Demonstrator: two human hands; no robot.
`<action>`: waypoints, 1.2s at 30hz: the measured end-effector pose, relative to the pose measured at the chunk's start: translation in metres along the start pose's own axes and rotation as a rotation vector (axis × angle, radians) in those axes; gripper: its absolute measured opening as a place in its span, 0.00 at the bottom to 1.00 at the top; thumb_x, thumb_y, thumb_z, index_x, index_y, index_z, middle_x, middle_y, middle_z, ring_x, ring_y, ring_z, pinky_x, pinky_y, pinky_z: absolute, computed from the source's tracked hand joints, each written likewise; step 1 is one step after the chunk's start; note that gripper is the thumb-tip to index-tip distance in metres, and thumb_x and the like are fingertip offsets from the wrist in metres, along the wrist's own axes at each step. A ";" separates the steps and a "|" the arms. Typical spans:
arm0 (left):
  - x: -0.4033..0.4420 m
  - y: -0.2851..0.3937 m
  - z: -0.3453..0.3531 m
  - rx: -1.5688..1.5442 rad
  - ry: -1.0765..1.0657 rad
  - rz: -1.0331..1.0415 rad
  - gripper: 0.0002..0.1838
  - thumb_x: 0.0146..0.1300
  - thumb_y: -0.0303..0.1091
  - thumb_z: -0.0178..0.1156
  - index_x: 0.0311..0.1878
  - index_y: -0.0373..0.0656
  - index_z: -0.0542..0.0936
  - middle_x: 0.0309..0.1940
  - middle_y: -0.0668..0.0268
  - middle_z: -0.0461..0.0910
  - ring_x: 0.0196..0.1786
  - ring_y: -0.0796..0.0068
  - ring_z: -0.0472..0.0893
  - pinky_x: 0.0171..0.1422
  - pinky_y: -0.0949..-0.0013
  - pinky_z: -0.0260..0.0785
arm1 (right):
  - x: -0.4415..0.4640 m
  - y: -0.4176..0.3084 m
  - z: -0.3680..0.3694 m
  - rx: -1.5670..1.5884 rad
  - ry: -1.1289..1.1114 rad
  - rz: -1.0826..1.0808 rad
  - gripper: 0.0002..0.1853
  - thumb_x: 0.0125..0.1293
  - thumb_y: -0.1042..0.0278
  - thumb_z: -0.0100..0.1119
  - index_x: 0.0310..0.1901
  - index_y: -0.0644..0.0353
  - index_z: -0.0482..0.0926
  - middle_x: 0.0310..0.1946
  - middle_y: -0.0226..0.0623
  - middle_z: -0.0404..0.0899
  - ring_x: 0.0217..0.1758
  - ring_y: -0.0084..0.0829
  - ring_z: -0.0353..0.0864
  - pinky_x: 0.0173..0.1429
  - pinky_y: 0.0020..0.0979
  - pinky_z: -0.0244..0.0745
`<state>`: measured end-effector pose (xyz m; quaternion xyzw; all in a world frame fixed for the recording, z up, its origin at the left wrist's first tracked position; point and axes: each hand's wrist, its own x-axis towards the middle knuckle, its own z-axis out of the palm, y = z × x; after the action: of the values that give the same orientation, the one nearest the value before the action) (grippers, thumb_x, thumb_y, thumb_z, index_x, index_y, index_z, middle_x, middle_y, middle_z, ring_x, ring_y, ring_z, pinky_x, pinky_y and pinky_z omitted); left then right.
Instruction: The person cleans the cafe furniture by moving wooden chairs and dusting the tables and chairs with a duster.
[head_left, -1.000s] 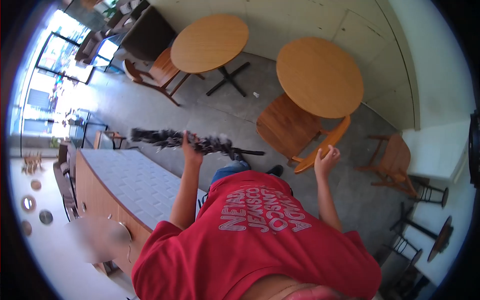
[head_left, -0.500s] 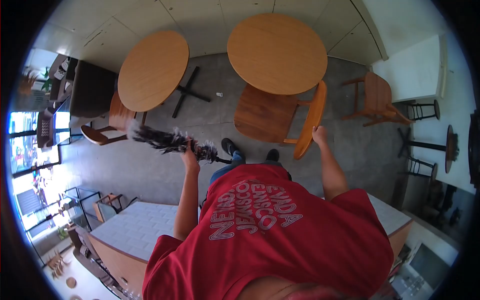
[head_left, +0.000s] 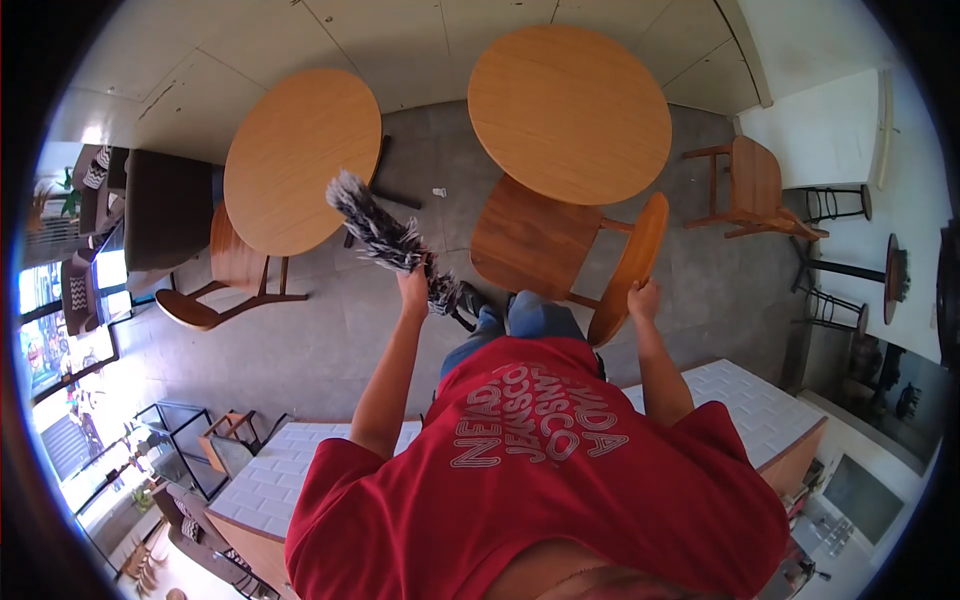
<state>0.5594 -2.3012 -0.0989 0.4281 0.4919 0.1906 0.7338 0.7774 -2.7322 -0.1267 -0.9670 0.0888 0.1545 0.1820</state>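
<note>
My left hand (head_left: pixel 412 290) is wrapped round a fluffy black, grey and white feather duster (head_left: pixel 378 225). The duster tilts up and to the left, its pale tip near the edge of the left round table (head_left: pixel 300 160). At the wooden chair (head_left: pixel 535 235) in front of me, my right hand (head_left: pixel 644 298) is closed on the outer edge of the curved backrest. The front of the chair's seat reaches under the rim of the right round table (head_left: pixel 570 110). My fingertips on the backrest are partly hidden.
Another wooden chair (head_left: pixel 235 265) stands by the left table, and one more wooden chair (head_left: pixel 755 185) by the right wall. Behind me runs a white-tiled counter (head_left: pixel 730 400). A small white scrap (head_left: pixel 439 192) lies on the grey floor (head_left: pixel 320 350).
The duster has swung from pointing left to pointing up and left, with my left hand moving right. My legs have stepped forward, and the chair has turned slightly under my right hand.
</note>
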 end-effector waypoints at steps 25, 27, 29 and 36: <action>0.221 -0.021 0.262 0.382 -0.160 -0.102 0.36 0.64 0.50 0.64 0.71 0.47 0.63 0.66 0.67 0.69 0.64 0.66 0.70 0.65 0.57 0.65 | 0.309 -0.164 0.019 1.170 0.139 0.708 0.33 0.68 0.43 0.53 0.51 0.76 0.74 0.49 0.55 0.79 0.52 0.47 0.79 0.54 0.42 0.72; 0.230 -0.022 0.265 0.449 -0.170 -0.027 0.35 0.64 0.51 0.63 0.70 0.48 0.65 0.65 0.69 0.70 0.63 0.65 0.71 0.64 0.55 0.67 | 0.339 -0.153 0.020 1.145 0.103 0.588 0.33 0.67 0.45 0.54 0.51 0.77 0.75 0.50 0.58 0.78 0.53 0.49 0.79 0.55 0.43 0.72; 0.230 -0.015 0.279 0.407 -0.182 -0.038 0.33 0.65 0.49 0.63 0.69 0.47 0.65 0.64 0.69 0.70 0.63 0.67 0.71 0.65 0.57 0.66 | 0.355 -0.157 -0.026 1.060 -0.038 0.470 0.31 0.67 0.48 0.53 0.52 0.77 0.74 0.52 0.61 0.77 0.56 0.50 0.78 0.56 0.43 0.72; 0.213 -0.004 0.293 0.386 -0.185 -0.089 0.33 0.64 0.48 0.65 0.68 0.45 0.66 0.61 0.65 0.73 0.59 0.64 0.76 0.60 0.55 0.71 | 0.439 -0.156 -0.023 0.915 0.009 0.296 0.33 0.67 0.41 0.55 0.41 0.76 0.79 0.44 0.59 0.81 0.50 0.48 0.82 0.48 0.42 0.75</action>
<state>0.9123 -2.2833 -0.1769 0.5544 0.4681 0.0202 0.6878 1.2299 -2.6480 -0.2007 -0.7653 0.2850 0.1194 0.5646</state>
